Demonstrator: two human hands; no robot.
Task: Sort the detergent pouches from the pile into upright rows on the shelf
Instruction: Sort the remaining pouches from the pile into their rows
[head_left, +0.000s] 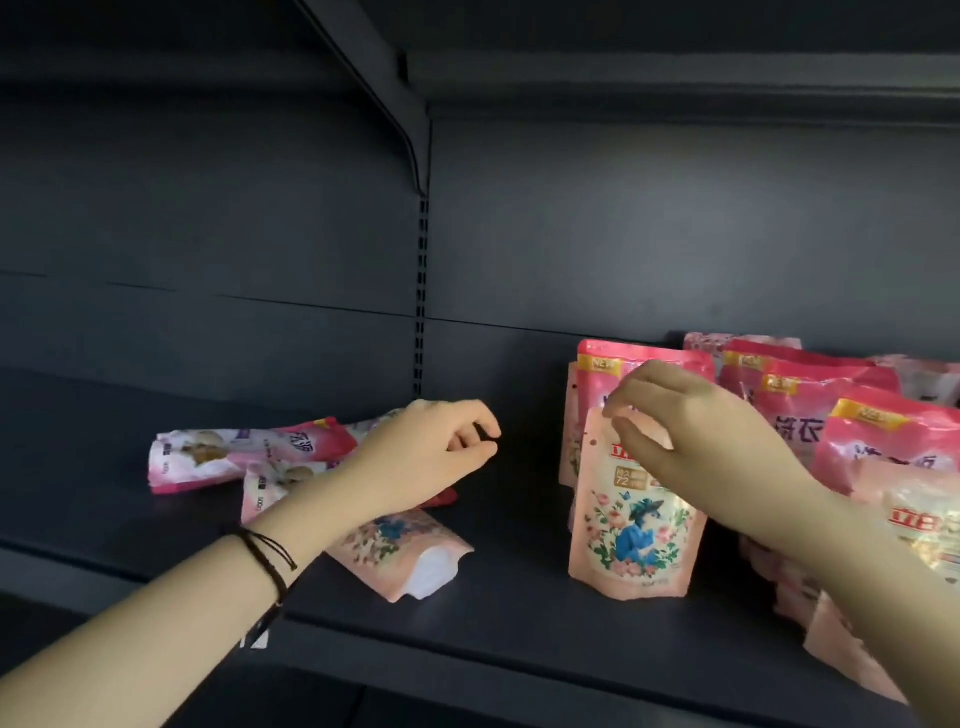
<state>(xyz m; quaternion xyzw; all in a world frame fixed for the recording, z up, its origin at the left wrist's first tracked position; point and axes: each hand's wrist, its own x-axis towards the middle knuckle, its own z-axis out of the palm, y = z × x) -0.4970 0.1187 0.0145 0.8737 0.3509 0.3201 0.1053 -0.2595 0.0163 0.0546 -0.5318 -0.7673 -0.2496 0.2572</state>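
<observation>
Hidden or cut off: the top edge of the pale pink pouch (634, 530) is covered by the right hand (691, 436), and the print beneath that hand cannot be read. The upright pouches (810, 410) at the right are cut by the frame edge and partly masked by the right forearm, so no count is given. Part of the pile (249, 457) is covered by the left hand (431, 452) and its wrist.

Fingers: the top edge of the pale pink pouch is pinched between the right thumb and fingers. The left fingers are loosely curled above the pile, and nothing is seen held in them.

Orientation: the pale pink pouch stands upright on the shelf (519, 613), long axis vertical, printed face toward the camera. It is placed just in front of a darker pink pouch (597, 374), at the left end of the upright pouches. In the pile the pouches lie flat, with two long axes running roughly left to right. A flat pale pouch (400, 556) lies nearest the shelf front, its white base turned toward the front right.

Materials: glossy, creased film with a floral print and a blue figure is noted on the pouches. The shelf is matt dark metal, with a slotted upright (422, 291) at the back. A dark cord bracelet (270, 561) is worn on the left wrist.
</observation>
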